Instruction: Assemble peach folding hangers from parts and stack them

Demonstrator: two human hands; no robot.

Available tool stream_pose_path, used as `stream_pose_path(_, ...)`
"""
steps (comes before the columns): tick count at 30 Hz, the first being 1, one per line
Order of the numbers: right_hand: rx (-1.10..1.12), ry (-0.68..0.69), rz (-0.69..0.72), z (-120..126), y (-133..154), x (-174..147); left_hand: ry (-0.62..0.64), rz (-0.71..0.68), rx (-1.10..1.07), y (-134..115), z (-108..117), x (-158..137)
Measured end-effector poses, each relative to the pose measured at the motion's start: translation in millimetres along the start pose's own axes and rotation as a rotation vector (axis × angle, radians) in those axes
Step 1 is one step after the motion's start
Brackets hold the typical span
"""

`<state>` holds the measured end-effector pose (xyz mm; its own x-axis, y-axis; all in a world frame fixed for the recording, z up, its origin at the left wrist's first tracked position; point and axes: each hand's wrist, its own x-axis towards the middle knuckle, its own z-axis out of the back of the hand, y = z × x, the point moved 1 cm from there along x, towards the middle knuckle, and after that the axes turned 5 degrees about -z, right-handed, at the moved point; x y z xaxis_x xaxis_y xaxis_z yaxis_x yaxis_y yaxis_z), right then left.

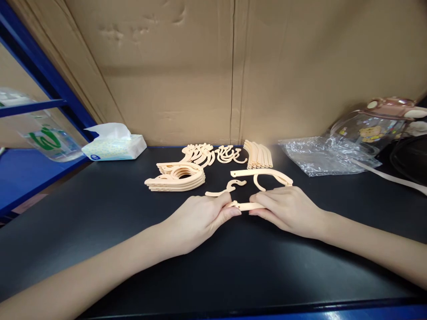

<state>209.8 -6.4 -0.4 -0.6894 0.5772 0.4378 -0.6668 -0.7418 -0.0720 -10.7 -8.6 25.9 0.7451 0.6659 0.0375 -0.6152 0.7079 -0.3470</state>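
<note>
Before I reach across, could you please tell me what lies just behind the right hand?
A curved plastic piece lies there; anything the right hand covers cannot be seen.

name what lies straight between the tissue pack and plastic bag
Left to right in the head view: a cluster of cream pieces, some curved hooks, a row of more pieces.

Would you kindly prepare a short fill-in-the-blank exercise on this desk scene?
1. Some cream plastic shows between the left hand and the ____ hand.
2. The tissue pack lies to the ____ of the clear plastic bag.
3. The color of the tabletop is ____.
4. The brown panel behind it looks made of ____.

Missing words: right; left; black; cardboard.
</note>
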Motion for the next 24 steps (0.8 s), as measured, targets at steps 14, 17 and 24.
stream_pose_path(14,0.015,0.038,-0.031,7.2,9.7,2.1,-0.068,-0.166,0.409,0.1,-3.7,0.3)
stream_pose_path(17,0.005,0.042,-0.023,5.3,9.5,2.1,-0.062,-0.181,0.491,1.9,-4.8,1.0)
stream_pose_path(24,0.0,0.035,-0.015,6.0,8.9,1.3,-0.051,-0.217,0.652,2.9,-5.4,3.2)
